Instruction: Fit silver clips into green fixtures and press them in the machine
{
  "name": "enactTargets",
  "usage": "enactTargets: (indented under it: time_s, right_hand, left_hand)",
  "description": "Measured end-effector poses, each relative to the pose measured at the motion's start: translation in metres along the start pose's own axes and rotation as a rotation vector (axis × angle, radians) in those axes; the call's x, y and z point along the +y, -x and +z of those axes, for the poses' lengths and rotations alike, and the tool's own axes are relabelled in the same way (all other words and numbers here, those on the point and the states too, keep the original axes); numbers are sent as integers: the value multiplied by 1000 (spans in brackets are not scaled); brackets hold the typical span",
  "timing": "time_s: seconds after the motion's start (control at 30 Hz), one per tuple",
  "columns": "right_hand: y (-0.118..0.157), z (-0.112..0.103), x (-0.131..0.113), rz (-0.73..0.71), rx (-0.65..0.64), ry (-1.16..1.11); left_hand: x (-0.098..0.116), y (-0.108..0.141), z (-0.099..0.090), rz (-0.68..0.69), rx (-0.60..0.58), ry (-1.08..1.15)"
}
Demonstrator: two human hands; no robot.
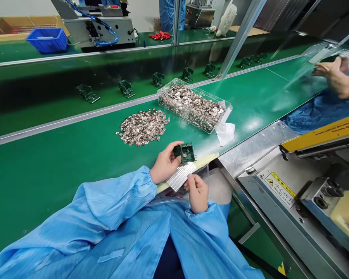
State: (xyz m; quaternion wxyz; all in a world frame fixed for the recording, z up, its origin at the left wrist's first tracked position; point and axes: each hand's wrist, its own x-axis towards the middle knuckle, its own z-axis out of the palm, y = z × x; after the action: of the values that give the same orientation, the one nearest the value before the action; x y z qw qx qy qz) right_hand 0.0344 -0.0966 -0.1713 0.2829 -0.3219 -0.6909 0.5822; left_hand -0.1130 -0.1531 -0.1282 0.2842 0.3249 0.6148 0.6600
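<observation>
My left hand (165, 164) is closed around a small green circuit board assembly (187, 152), thumb in front, above the table's near edge. Just under it lies a tilted sheet of small whitish squares (180, 176), which looks like a sticker sheet. My right hand (198, 192) is at the sheet's right edge, thumb and forefinger pinched together; whatever is between the fingertips is too small to make out. Yellowish paper (208, 159) shows beneath the sheet. Beyond my hands, a loose pile of small shiny metal parts (144, 127) lies on the green table.
A clear plastic box (228, 110) of similar metal parts stands beside crumpled white paper (225, 133). Several circuit board assemblies (126, 88) line the strip behind the rail (104, 111). At right are a machine (276, 190) with a hand-injury warning label and a co-worker's blurred hand (337, 75).
</observation>
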Motion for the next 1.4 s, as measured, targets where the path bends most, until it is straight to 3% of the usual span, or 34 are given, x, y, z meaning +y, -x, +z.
enactTargets:
  time_s: [0.23, 0.4, 0.57, 0.87, 0.93, 1.1, 1.23, 1.4]
  right_hand:
    - [3, 0, 22, -139, 34, 132]
    - [6, -3, 24, -217, -43, 229]
    - [6, -8, 17, -245, -119, 317]
    - [7, -31, -13, -302, -109, 437]
    - [4, -33, -24, -355, -137, 529]
    - [-5, -26, -43, -460, -357, 969]
    - [-9, -24, -44, -419, -410, 1171]
    - [-11, -44, -37, -328, -454, 1079]
  left_hand:
    - [0, 0, 1, -2, 28, 3]
    - [3, 0, 1, -17, 36, -14]
    - [0, 0, 1, -7, 40, -9]
    - [-3, 0, 1, -8, 55, 38]
    - [-3, 0, 1, -9, 60, 39]
    - [-3, -1, 1, -13, 61, 64]
    - [-3, -2, 1, -23, 55, 72]
    - [-2, -1, 0, -42, 62, 73]
